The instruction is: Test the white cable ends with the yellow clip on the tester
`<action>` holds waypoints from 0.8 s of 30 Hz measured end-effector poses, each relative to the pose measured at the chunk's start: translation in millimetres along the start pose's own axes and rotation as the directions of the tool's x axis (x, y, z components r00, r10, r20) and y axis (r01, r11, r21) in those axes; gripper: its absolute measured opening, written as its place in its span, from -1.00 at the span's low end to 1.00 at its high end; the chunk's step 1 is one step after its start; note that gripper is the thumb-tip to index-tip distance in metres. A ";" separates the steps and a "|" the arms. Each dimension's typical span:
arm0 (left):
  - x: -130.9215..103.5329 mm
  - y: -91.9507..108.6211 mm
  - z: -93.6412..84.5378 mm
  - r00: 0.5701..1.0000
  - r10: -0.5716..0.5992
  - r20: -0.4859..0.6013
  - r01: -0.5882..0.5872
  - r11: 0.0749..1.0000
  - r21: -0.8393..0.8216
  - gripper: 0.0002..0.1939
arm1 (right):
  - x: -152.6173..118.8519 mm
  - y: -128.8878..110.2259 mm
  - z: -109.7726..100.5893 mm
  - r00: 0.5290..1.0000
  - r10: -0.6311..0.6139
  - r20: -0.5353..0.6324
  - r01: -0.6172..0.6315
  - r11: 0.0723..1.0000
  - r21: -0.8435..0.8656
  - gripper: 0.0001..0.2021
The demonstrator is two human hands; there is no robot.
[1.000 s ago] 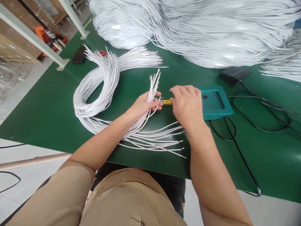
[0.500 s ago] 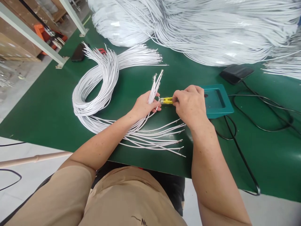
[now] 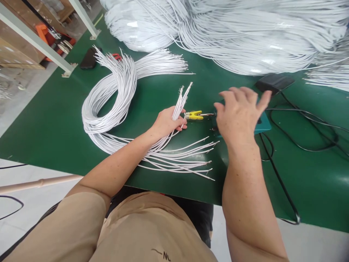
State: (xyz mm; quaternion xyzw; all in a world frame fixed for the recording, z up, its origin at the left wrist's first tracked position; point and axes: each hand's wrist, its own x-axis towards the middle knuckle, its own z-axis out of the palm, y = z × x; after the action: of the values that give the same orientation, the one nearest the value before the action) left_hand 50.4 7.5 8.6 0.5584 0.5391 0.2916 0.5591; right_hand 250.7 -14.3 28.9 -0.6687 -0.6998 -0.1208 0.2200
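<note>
My left hand (image 3: 169, 122) is closed around a few white wires (image 3: 178, 107), whose frayed ends point up past the thumb. Beside its fingertips is a yellow-handled clip (image 3: 195, 115) on a thin metal rod (image 3: 209, 114). Whether the clip's jaws grip a wire end is hidden by my fingers. The rod leads to a teal device (image 3: 264, 123), mostly covered by my right hand (image 3: 238, 112). That hand is raised over the device, slightly blurred, with fingers spread and nothing in them. More white wire ends (image 3: 188, 163) fan out below my left hand.
A looped bundle of white wires (image 3: 91, 105) lies left on the green table (image 3: 49, 127). A large pile of white wire (image 3: 245, 36) fills the back. A black box (image 3: 275, 83) and black cables (image 3: 300, 145) sit right; a metal post (image 3: 40, 42) stands back left.
My right hand has let go of the yellow clip, moved right and up, and spread its fingers. My left hand still holds the wires in nearly the same spot.
</note>
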 end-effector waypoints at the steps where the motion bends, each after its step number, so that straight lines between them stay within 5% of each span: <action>1: -0.4 0.7 -0.7 1.000 -0.003 0.009 0.003 1.000 0.000 -0.54 | -0.7 2.3 0.3 0.998 0.065 -0.025 -0.066 0.997 -0.027 -0.68; 4: -0.8 1.7 -3.1 1.000 -0.006 0.022 0.006 1.000 -0.003 -0.55 | -2.1 5.2 2.8 0.990 0.144 -0.005 -0.144 0.988 -0.056 -0.62; 10: -2.0 -2.2 -10.4 0.998 0.061 -0.007 -0.062 0.993 -0.098 -0.57 | 1.2 -4.9 0.4 0.991 0.114 -0.073 -0.109 0.992 0.063 -0.69; 14: -2.4 -7.3 -14.9 0.983 0.179 -0.039 -0.183 0.963 -0.198 -0.62 | -1.4 -29.5 -7.5 0.987 -0.156 -0.033 0.154 0.886 0.437 -0.79; 18: -1.5 -10.3 -17.7 0.957 0.283 -0.056 -0.286 0.910 -0.300 -0.64 | -13.1 -58.6 -9.0 0.823 -0.560 0.099 0.377 0.668 0.641 -0.76; 22: -0.8 -9.7 -22.4 0.976 0.217 -0.017 -0.209 0.914 -0.347 -0.55 | -21.0 -74.3 -7.7 0.743 -0.615 0.265 0.445 0.749 0.491 -0.74; 24: -0.4 -9.0 -25.6 0.985 0.169 0.020 -0.152 0.930 -0.336 -0.53 | -21.1 -76.4 -9.4 0.734 -0.551 0.398 0.367 0.814 0.450 -0.73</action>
State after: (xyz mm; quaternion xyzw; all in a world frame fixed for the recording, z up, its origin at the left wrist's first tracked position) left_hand 24.1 13.2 5.5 0.5049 0.4210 0.4096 0.6325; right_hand 176.6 -43.1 36.8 -0.4301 -0.8872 0.1330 0.1014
